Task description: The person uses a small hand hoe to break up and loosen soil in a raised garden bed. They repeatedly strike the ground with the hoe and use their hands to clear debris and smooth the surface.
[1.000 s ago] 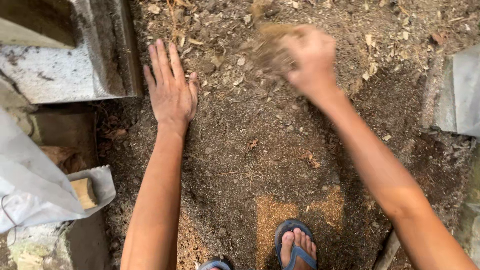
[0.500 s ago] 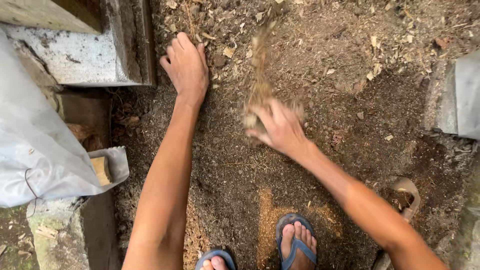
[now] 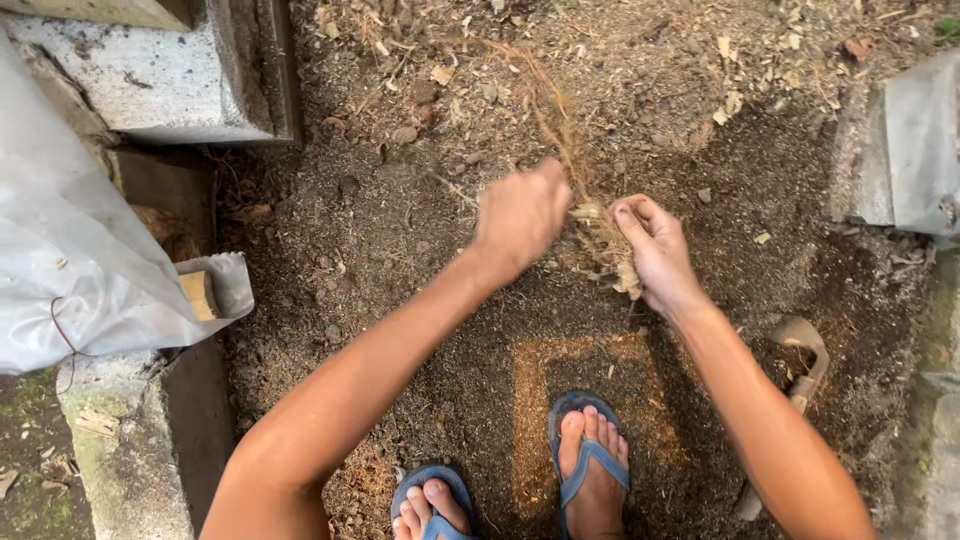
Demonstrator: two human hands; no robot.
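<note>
I look straight down at a bed of dark soil [image 3: 400, 260] strewn with wood chips. A tuft of pale dry fibres and roots [image 3: 598, 235] hangs between my hands, with long strands trailing up to the far side. My right hand [image 3: 655, 250] is closed around the lower clump. Just left of it, my left hand [image 3: 520, 212] is blurred, with its fingers curled at the strands. My feet in blue flip-flops [image 3: 590, 460] stand at the near edge of the soil.
A concrete block [image 3: 150, 80] lies at the far left, with a grey plastic sack [image 3: 80, 270] below it. A grey sheet [image 3: 915, 160] sits at the right edge. A brown tool handle [image 3: 805, 370] lies on the soil at the right.
My left hand left the soil at the far left and came in to the middle. My right hand came down nearer with loose fibres, and now both hands meet at the tuft.
</note>
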